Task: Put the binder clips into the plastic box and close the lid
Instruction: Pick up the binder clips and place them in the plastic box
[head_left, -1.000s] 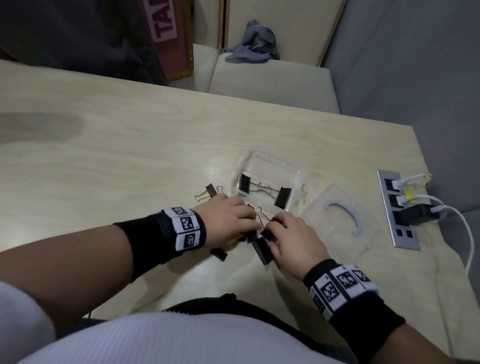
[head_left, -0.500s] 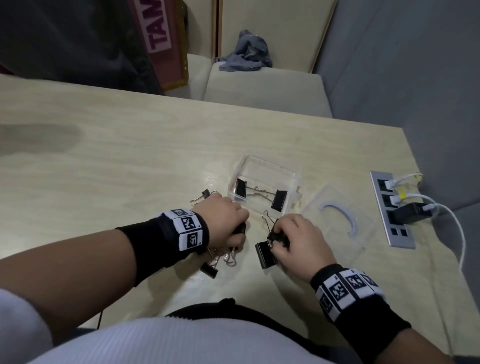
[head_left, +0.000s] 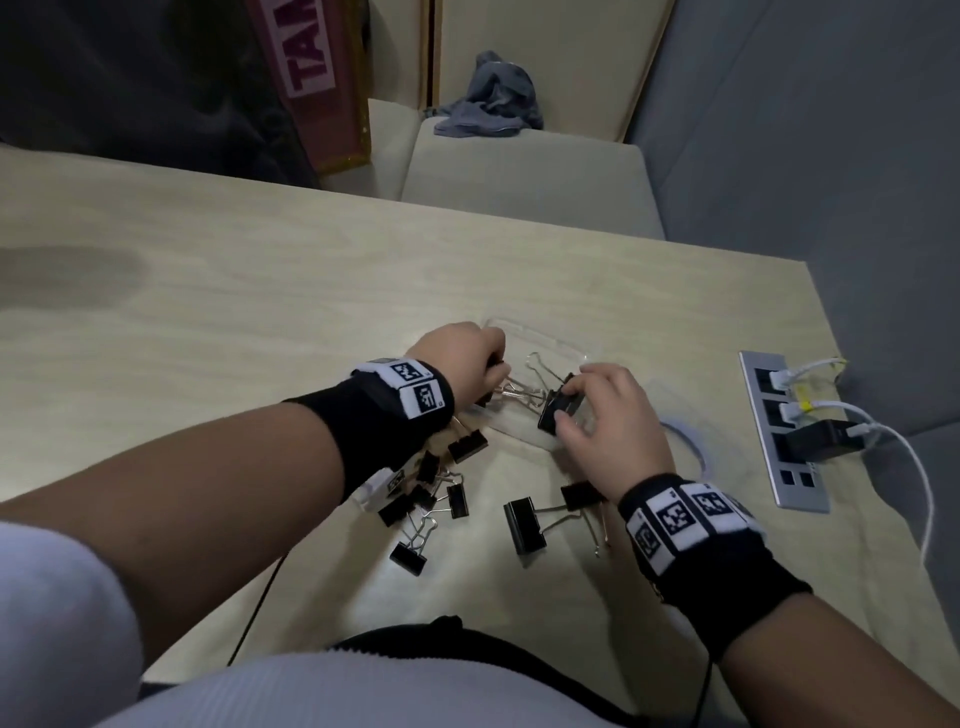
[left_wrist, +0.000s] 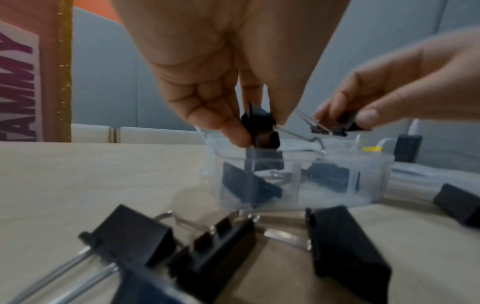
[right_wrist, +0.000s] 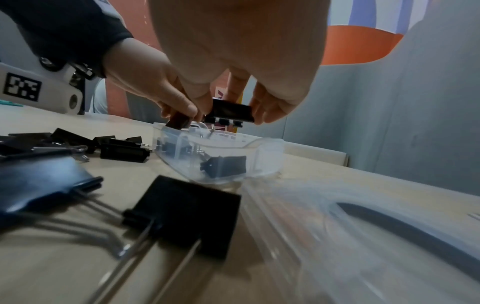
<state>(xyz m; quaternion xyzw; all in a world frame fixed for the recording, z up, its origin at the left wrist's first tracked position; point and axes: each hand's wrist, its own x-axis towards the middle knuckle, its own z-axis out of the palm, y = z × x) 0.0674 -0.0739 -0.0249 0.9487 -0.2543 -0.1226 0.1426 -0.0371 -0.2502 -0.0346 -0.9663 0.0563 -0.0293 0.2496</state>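
Pale wooden bench (head_left: 260, 291) carries the clear plastic box (right_wrist: 270, 152), lid (head_left: 685, 441) off beside it. Left hand (head_left: 457, 358) pinches a binder clip (left_wrist: 262, 127) directly over the box's left end; right hand (head_left: 608, 415) pinches another (right_wrist: 231, 113) over its right, both needing only a straight drop.

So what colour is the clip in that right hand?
Black, with silver wire handles. The right hand pinches the binder clip; the right wrist view shows it best.

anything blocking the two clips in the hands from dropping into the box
Nothing visible. The left hand and right hand each pinch a binder clip just above the plastic box, whose lid lies off beside it.
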